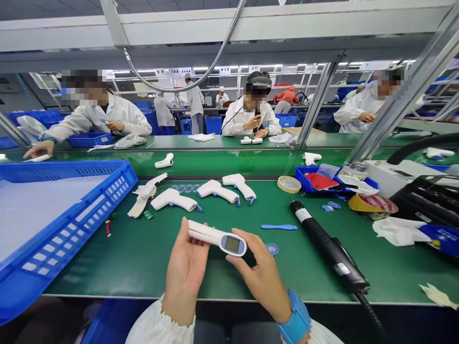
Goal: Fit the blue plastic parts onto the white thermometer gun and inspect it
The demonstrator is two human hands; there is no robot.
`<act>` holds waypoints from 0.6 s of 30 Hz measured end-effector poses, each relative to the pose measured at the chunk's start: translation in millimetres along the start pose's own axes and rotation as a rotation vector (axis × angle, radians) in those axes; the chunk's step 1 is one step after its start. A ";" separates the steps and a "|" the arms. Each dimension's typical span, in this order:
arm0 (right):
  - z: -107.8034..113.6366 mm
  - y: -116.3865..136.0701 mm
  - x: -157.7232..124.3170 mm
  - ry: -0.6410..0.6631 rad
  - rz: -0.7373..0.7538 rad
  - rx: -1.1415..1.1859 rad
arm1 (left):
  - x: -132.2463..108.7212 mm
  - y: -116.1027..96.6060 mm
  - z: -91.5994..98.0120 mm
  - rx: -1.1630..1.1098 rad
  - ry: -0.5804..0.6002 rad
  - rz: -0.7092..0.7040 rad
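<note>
Thermometer (217, 237), white with a blue display end, is held above the green table (143, 253), gripped at its handle by the left hand (185, 267) and pinched at the display end by the right hand (263, 277), near a black screwdriver (328, 246).

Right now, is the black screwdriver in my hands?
No, the screwdriver lies on the table while your left hand and right hand hold the thermometer.

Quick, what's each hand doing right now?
Left hand: closed on the handle of the white thermometer.
Right hand: pinching its display end.
</note>
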State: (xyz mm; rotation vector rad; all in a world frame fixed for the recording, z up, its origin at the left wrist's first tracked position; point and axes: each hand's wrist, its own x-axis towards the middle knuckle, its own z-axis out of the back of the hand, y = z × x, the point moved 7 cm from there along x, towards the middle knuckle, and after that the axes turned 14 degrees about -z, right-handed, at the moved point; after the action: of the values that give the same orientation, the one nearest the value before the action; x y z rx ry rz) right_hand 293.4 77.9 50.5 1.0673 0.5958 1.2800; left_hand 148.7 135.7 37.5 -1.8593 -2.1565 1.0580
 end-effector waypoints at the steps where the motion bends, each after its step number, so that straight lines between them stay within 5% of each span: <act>1: -2.2 -3.6 0.8 0.006 -0.018 0.027 | -0.7 -0.8 5.5 0.001 -0.016 -0.009; 10: -3.5 -7.1 0.8 0.077 -0.064 0.136 | -8.9 -10.9 37.3 0.071 -0.017 -0.048; 15: -2.4 -10.0 0.3 0.080 -0.080 0.182 | -35.7 -15.4 63.1 0.269 0.045 -0.087; 18: -2.5 -5.0 -2.3 0.118 -0.024 0.201 | -54.4 -7.2 80.8 0.304 0.136 0.012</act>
State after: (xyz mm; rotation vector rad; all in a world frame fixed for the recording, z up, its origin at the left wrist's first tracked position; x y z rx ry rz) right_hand 293.1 76.8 44.5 1.1509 0.8386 1.2885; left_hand 115.8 51.8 -0.2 -1.7497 -1.7973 1.1512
